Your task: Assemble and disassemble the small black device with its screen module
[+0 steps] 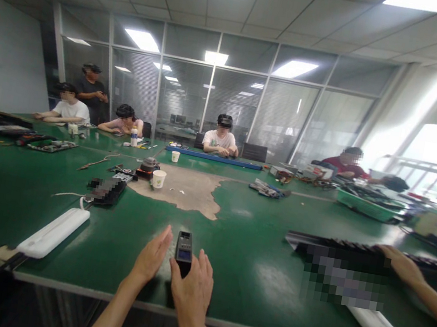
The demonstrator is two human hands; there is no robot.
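A small black device (184,250) with a bluish screen stands upright on the green table (248,236) near its front edge. My left hand (152,256) lies just left of the device with fingers stretched out flat, touching or nearly touching its side. My right hand (192,286) sits right of and below the device, its fingers extended forward around the base and holding the lower part. Both forearms reach in from the bottom of the view.
A white power strip (53,232) lies at front left, another white strip (376,324) at front right. A co-worker's hand (401,263) rests on a black keyboard-like object (334,250). Paper cups (159,178), tools, a green tray (363,205) and seated people lie farther back.
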